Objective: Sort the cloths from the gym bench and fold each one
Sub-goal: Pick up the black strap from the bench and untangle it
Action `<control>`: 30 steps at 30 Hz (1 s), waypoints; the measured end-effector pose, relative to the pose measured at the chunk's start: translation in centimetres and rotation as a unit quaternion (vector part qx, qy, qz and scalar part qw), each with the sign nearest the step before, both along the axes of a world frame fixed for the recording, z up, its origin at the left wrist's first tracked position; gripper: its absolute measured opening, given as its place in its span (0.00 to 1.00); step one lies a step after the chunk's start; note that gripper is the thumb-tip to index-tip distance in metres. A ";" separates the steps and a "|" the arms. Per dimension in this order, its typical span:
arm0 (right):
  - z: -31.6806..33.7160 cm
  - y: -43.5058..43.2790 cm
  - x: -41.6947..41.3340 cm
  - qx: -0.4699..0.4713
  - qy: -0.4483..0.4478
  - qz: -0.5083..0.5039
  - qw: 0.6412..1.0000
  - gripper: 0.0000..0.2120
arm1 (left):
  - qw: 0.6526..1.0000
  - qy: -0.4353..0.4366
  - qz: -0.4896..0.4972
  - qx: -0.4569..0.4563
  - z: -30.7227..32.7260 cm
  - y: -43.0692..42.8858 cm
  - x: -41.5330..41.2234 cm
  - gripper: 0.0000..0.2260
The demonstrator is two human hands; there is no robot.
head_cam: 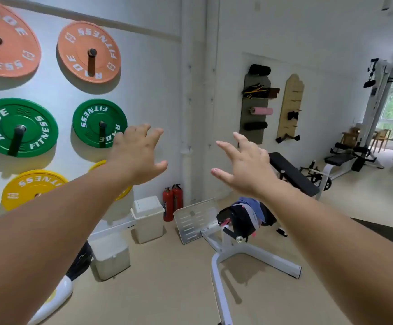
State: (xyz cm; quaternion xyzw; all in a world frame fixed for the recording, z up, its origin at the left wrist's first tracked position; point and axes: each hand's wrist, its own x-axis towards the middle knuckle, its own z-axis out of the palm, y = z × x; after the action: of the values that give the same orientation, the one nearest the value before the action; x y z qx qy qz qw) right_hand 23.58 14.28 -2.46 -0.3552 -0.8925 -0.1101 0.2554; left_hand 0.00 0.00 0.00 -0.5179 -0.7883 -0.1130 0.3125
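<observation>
A heap of cloths (247, 213), black, blue and grey with a bit of pink, lies on the near end of a white-framed gym bench (294, 174) with a black pad. Both my arms stretch forward in the air, well above and short of the heap. My left hand (136, 156) has its fingers spread and holds nothing. My right hand (244, 165) is spread too, palm down, and is empty. My right forearm hides part of the bench and the heap's right side.
Orange, green and yellow weight plates (99, 123) hang on the left wall. Below stand a white lidded bin (147, 219), another white box (111, 256) and two red fire extinguishers (172, 201). A metal footplate (194, 220) leans by the bench. A cable machine (376, 109) stands far right.
</observation>
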 end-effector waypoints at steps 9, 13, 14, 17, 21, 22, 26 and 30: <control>-5.2 12.9 -9.7 -0.039 -0.040 -0.050 0.997 0.35 | 0.998 -0.027 -0.020 -0.053 -5.1 14.1 -10.9 0.37; -6.6 18.4 -14.2 -0.075 -0.043 -0.073 0.994 0.35 | 0.994 -0.054 -0.047 -0.078 -6.4 20.9 -15.7 0.37; -7.0 19.7 -15.0 -0.081 -0.049 -0.079 0.992 0.35 | 0.993 -0.057 -0.053 -0.087 -6.7 22.5 -16.6 0.37; -9.0 23.4 -16.6 -0.110 -0.065 -0.092 0.988 0.34 | 0.989 -0.060 -0.068 -0.116 -8.3 27.3 -18.5 0.36; -12.7 28.7 -16.7 -0.162 -0.085 -0.096 0.978 0.34 | 0.980 -0.091 -0.098 -0.147 -11.7 33.9 -19.1 0.35; -13.7 30.2 -16.5 -0.175 -0.088 -0.098 0.976 0.34 | 0.978 -0.096 -0.104 -0.156 -12.5 35.8 -19.0 0.35; -17.4 38.1 -15.2 -0.219 -0.098 -0.096 0.966 0.34 | 0.969 -0.113 -0.112 -0.189 -16.3 43.6 -17.6 0.35; -21.3 46.1 -13.2 -0.273 -0.095 -0.078 0.954 0.33 | 0.958 -0.152 -0.101 -0.220 -20.8 50.5 -15.0 0.34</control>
State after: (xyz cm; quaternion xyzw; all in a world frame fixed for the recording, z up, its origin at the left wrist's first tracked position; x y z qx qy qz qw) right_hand 10.36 60.35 -23.79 -0.4679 -0.8781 0.0846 0.0536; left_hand -15.05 50.50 -20.80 -0.6277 -0.7752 -0.0455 0.0541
